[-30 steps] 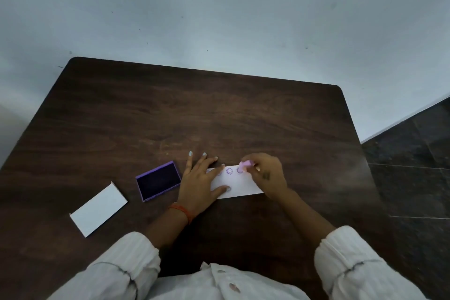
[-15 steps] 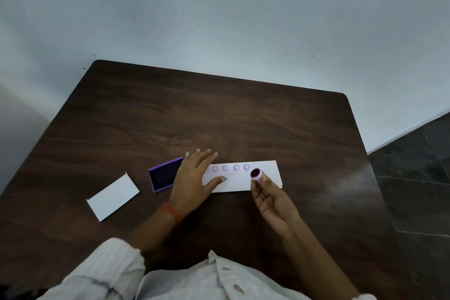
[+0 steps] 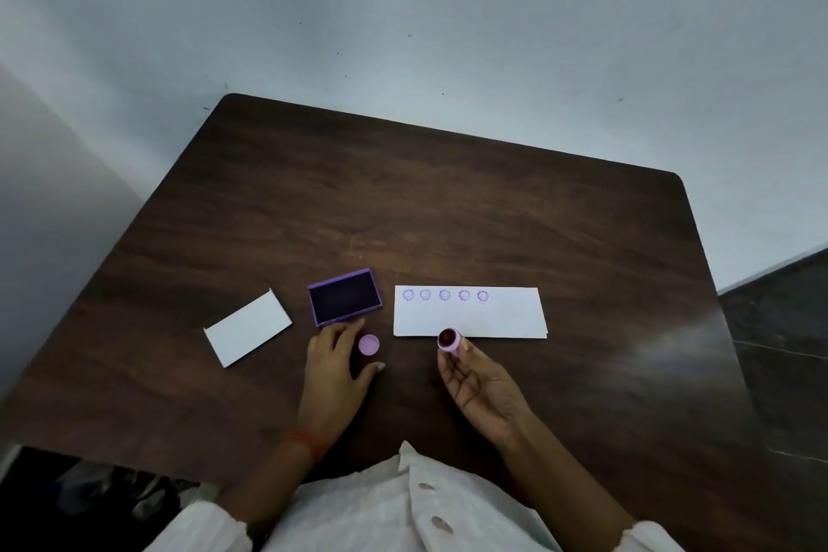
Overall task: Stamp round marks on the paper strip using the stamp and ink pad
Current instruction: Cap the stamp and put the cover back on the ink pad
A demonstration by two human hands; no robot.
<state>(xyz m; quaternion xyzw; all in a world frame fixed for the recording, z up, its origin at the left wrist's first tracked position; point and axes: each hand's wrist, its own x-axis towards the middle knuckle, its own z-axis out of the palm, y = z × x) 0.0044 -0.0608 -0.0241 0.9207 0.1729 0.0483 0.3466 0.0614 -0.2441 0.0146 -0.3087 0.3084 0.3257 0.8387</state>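
A white paper strip [image 3: 470, 313] lies on the dark wooden table [image 3: 448, 202], with a row of several purple round marks along its upper left edge. My right hand [image 3: 481, 385] holds a small pink stamp [image 3: 449, 340] at the strip's near edge, its dark inked face turned up toward me. An open purple ink pad [image 3: 344, 297] sits left of the strip. My left hand [image 3: 336, 365] rests flat just below the pad, fingers spread beside a round pink cap [image 3: 368, 344], not gripping it.
A white card [image 3: 247, 326] lies at the left of the table. The table's right edge borders a dark tiled floor [image 3: 779, 327]. A pale wall [image 3: 403, 13] runs behind the far edge.
My left hand has left the paper strip and moved down-left beside the pink cap. My right hand has lifted the stamp off the strip and drawn it back to the near edge.
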